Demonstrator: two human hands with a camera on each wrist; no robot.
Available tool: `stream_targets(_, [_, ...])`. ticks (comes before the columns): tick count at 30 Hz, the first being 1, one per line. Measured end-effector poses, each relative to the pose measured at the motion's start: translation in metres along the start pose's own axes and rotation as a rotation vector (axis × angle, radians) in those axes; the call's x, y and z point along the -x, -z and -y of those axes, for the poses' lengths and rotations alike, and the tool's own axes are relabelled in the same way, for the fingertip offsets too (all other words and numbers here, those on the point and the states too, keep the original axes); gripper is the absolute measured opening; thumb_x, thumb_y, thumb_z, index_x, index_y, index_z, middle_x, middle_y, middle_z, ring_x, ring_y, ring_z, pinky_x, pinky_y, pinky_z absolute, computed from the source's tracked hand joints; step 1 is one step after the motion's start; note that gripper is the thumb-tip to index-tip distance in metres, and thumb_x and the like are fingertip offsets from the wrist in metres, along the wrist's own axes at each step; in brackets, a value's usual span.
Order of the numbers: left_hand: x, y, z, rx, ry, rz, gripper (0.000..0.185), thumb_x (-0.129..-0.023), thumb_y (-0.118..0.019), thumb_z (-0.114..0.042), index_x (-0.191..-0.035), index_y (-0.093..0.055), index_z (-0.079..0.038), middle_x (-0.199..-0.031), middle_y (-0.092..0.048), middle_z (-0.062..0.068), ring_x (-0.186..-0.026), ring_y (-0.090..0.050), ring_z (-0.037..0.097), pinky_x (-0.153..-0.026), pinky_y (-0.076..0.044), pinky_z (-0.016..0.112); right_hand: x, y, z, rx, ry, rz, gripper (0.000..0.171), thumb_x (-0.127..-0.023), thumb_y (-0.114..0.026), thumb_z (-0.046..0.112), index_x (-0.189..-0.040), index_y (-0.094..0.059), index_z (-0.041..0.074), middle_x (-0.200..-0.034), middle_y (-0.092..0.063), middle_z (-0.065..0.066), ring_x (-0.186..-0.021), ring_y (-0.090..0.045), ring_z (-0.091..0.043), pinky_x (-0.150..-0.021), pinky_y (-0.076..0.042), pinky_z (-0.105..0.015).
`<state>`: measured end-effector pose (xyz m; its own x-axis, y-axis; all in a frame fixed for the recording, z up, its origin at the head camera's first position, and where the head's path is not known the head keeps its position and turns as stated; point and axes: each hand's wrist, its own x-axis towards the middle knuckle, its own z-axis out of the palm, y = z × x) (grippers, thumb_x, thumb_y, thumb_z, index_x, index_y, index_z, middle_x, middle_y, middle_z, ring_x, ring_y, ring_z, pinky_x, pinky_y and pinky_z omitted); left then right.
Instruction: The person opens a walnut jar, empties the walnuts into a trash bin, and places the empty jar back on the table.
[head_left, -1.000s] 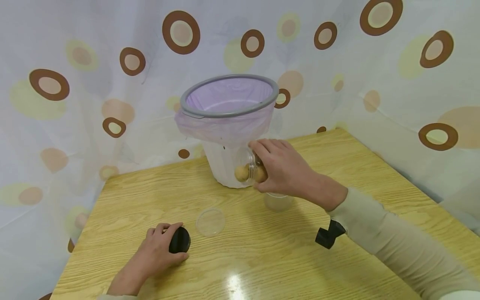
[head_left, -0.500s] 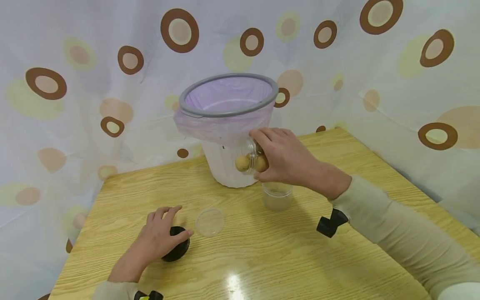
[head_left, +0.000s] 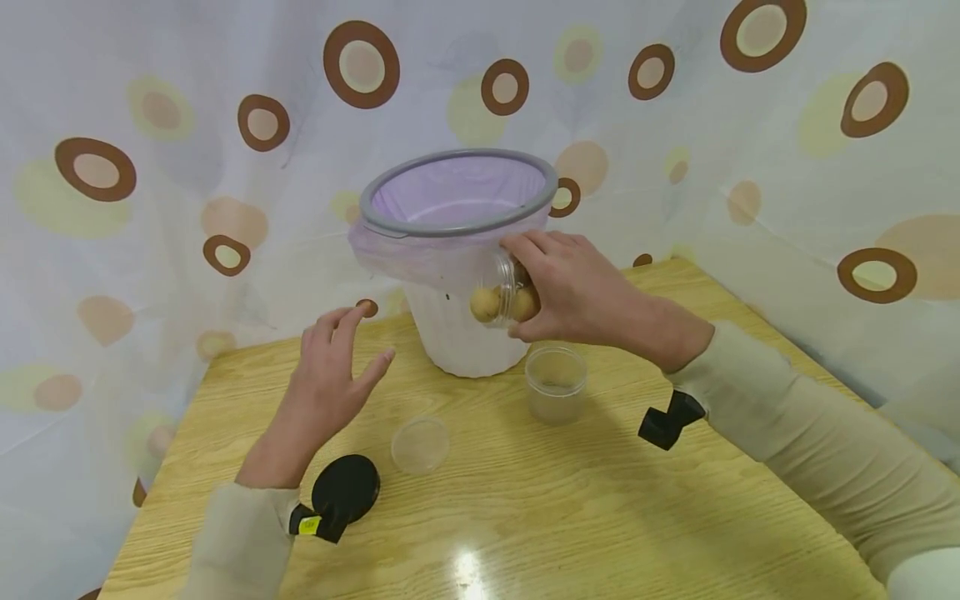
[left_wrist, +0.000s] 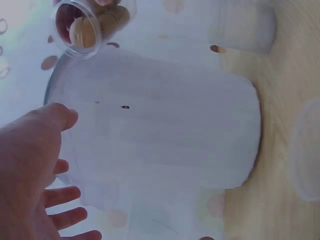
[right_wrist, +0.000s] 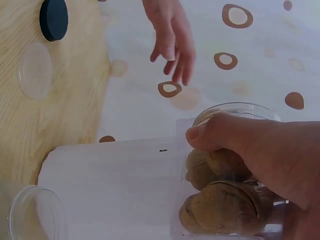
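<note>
Sideways in the air, the clear jar of walnuts (head_left: 501, 298) sits just below the grey rim of the lined bin (head_left: 457, 250), gripped by the right hand (head_left: 570, 287) — fingers curled round it. Beside the bin, the left hand (head_left: 330, 375) hovers spread, holding nothing, above the black lid (head_left: 347, 490) and clear lid (head_left: 420, 444). An empty cup (head_left: 556, 383) stands below the jar.

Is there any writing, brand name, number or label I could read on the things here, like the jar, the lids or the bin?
None can be read.
Yellow sticker on the black wrist camera mount: print too small and blurred to read.
Clear jar of walnuts in the right hand: no label.
Black lid, clear lid, clear cup, white bin: no writing visible.
</note>
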<state>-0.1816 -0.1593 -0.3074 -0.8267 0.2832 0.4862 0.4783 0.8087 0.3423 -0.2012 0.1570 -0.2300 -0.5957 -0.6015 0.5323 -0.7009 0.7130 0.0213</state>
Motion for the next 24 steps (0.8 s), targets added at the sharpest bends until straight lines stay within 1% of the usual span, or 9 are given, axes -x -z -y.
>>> stream_targets(2, [-0.014,0.007,-0.005,0.024,-0.022,-0.047,0.062,-0.097,-0.062,-0.028,-0.149,-0.038,-0.003,-0.144,-0.04,0.023,-0.131,-0.037,0.044,-0.107,-0.035,0.06,-0.002,0.003,-0.001,-0.013,0.004,-0.005,0.088,-0.061,-0.089,0.036,-0.132,-0.05,0.002,-0.111,-0.061,-0.011,-0.094,-0.061,-0.029,-0.086,-0.051,-0.049])
stream_targets(4, [-0.028,0.012,-0.01,0.044,-0.031,-0.079,0.064,-0.098,-0.06,-0.029,-0.152,-0.034,-0.005,-0.148,-0.038,0.022,-0.135,-0.034,0.043,-0.109,-0.033,0.06,-0.005,0.006,-0.002,-0.02,-0.005,-0.001,0.088,-0.061,-0.09,0.036,-0.132,-0.049,0.003,-0.111,-0.061,-0.011,-0.094,-0.061,-0.029,-0.084,-0.052,-0.048])
stream_targets(6, [-0.04,0.017,-0.014,0.058,-0.033,-0.098,0.067,-0.099,-0.057,-0.031,-0.155,-0.03,-0.008,-0.153,-0.033,0.021,-0.139,-0.031,0.043,-0.112,-0.031,0.06,-0.008,0.009,-0.002,-0.024,-0.019,0.01,0.088,-0.061,-0.09,0.037,-0.132,-0.049,0.004,-0.111,-0.06,-0.01,-0.094,-0.061,-0.028,-0.083,-0.052,-0.047])
stream_targets(8, [-0.052,0.021,-0.017,0.069,-0.037,-0.1,0.068,-0.099,-0.054,-0.033,-0.157,-0.027,-0.009,-0.157,-0.03,0.019,-0.144,-0.027,0.041,-0.115,-0.027,0.059,-0.011,0.013,-0.003,-0.019,-0.034,0.023,0.086,-0.061,-0.09,0.038,-0.129,-0.049,0.004,-0.106,-0.06,-0.009,-0.092,-0.06,-0.027,-0.081,-0.051,-0.045])
stream_targets(11, [-0.068,0.028,-0.02,0.069,-0.044,-0.088,0.069,-0.1,-0.051,-0.036,-0.158,-0.024,-0.008,-0.161,-0.026,0.018,-0.148,-0.023,0.039,-0.119,-0.022,0.057,-0.015,0.018,-0.003,-0.018,-0.049,0.035,0.08,-0.062,-0.089,0.037,-0.124,-0.05,0.005,-0.099,-0.058,-0.007,-0.087,-0.058,-0.026,-0.077,-0.05,-0.042])
stream_targets(14, [-0.085,0.034,-0.023,0.058,-0.035,-0.057,0.071,-0.101,-0.047,-0.04,-0.158,-0.021,-0.008,-0.162,-0.022,0.018,-0.15,-0.02,0.038,-0.121,-0.019,0.056,-0.019,0.024,-0.003,-0.024,-0.068,0.05,0.079,-0.063,-0.088,0.037,-0.124,-0.049,0.004,-0.1,-0.059,-0.009,-0.086,-0.059,-0.026,-0.075,-0.05,-0.041])
stream_targets(18, [-0.106,0.04,-0.029,0.035,-0.008,-0.011,0.073,-0.101,-0.043,-0.045,-0.159,-0.02,-0.009,-0.164,-0.019,0.017,-0.151,-0.017,0.037,-0.123,-0.016,0.054,-0.025,0.033,-0.004,-0.037,-0.091,0.077,0.085,-0.064,-0.088,0.039,-0.13,-0.048,0.003,-0.109,-0.061,-0.011,-0.091,-0.06,-0.03,-0.08,-0.051,-0.043])
stream_targets(21, [-0.119,0.042,-0.033,0.017,0.007,0.021,0.072,-0.101,-0.041,-0.047,-0.159,-0.019,-0.008,-0.164,-0.019,0.016,-0.151,-0.018,0.037,-0.123,-0.016,0.053,-0.03,0.04,-0.005,-0.049,-0.097,0.088,0.085,-0.065,-0.088,0.039,-0.131,-0.047,0.003,-0.109,-0.061,-0.011,-0.094,-0.06,-0.03,-0.086,-0.049,-0.044])
stream_targets(24, [-0.131,0.043,-0.037,-0.001,0.025,0.059,0.072,-0.102,-0.038,-0.048,-0.159,-0.018,-0.009,-0.164,-0.019,0.015,-0.151,-0.018,0.037,-0.124,-0.015,0.052,-0.035,0.047,-0.006,-0.071,-0.105,0.099,0.084,-0.066,-0.087,0.037,-0.131,-0.047,0.003,-0.111,-0.059,-0.011,-0.097,-0.058,-0.028,-0.088,-0.048,-0.042])
